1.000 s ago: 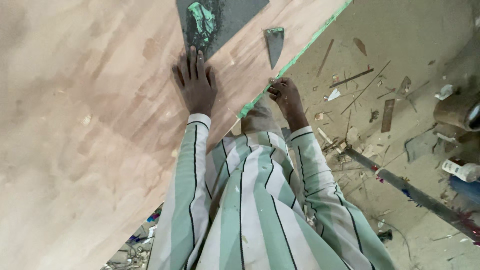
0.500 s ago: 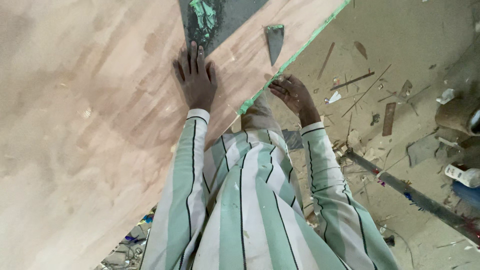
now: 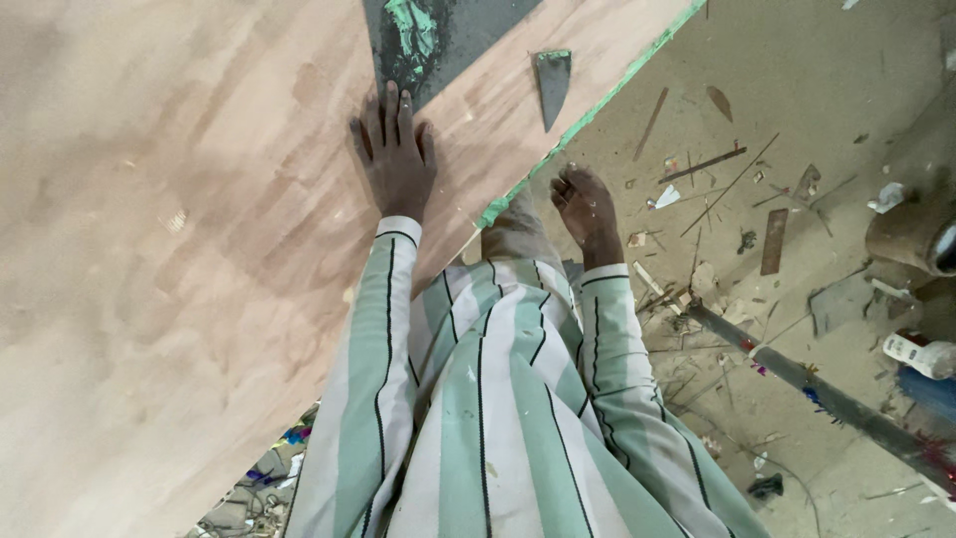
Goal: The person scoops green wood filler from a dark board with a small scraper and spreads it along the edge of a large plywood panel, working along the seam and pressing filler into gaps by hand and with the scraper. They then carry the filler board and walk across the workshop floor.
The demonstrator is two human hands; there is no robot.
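My left hand point(image 3: 398, 154) lies flat, fingers spread, on a large plywood sheet point(image 3: 169, 249). Its fingertips reach a dark grey plate point(image 3: 443, 35) smeared with green paste. A small metal scraper blade point(image 3: 553, 85) rests on the sheet to the right of that plate. My right hand point(image 3: 586, 209) hangs off the sheet's green-painted edge point(image 3: 588, 115), fingers loosely curled, holding nothing. My striped green and white sleeves fill the lower middle of the view.
The concrete floor point(image 3: 797, 120) at right is littered with wood strips, sticks and paper scraps. A long dark bar point(image 3: 827, 399) lies diagonally there. A brown pipe end point(image 3: 911, 234) and a white bottle point(image 3: 916, 354) sit at the far right.
My right hand has come away from the sheet's green edge and moved right and down, out over the floor. My left hand has stayed flat on the plywood.
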